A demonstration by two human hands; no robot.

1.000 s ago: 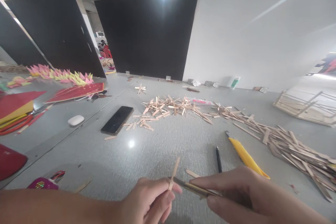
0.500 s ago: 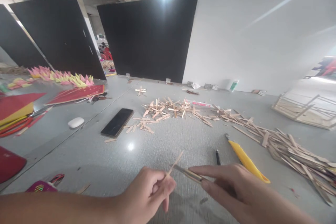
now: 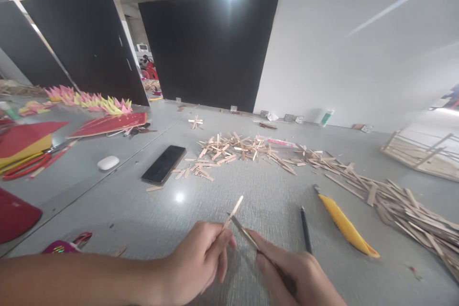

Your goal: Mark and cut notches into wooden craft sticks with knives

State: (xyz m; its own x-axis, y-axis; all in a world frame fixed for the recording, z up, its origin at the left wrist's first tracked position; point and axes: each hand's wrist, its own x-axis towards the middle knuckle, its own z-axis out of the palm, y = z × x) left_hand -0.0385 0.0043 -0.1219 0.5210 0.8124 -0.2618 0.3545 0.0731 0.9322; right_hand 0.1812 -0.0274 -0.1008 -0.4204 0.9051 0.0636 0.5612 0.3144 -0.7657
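Note:
Pinched in my left hand [image 3: 204, 260] is a thin wooden stick [image 3: 234, 208], its pale free end pointing up and away from me. My right hand [image 3: 287, 267] is closed round a knife [image 3: 245, 235] with a narrow blade and a handle mostly hidden by the fingers. The blade tip lies close against the stick just above my left fingertips; whether it touches I cannot tell. A black pen [image 3: 306, 229] and a yellow utility knife [image 3: 346, 227] lie to the right of my right hand.
Ahead lies a heap of short wooden pieces [image 3: 229, 148], with longer strips [image 3: 405, 205] at the right. A phone [image 3: 164, 165], a white earbud case [image 3: 108, 162] and orange-handled scissors [image 3: 30, 165] are leftward. A stick frame [image 3: 423, 158] stands far right. Panels [image 3: 211, 48] rise behind.
My right hand has drawn lower and nearer to me, its fingers closing further round the knife. The stick is turned to show its broader face. The view has shifted slightly.

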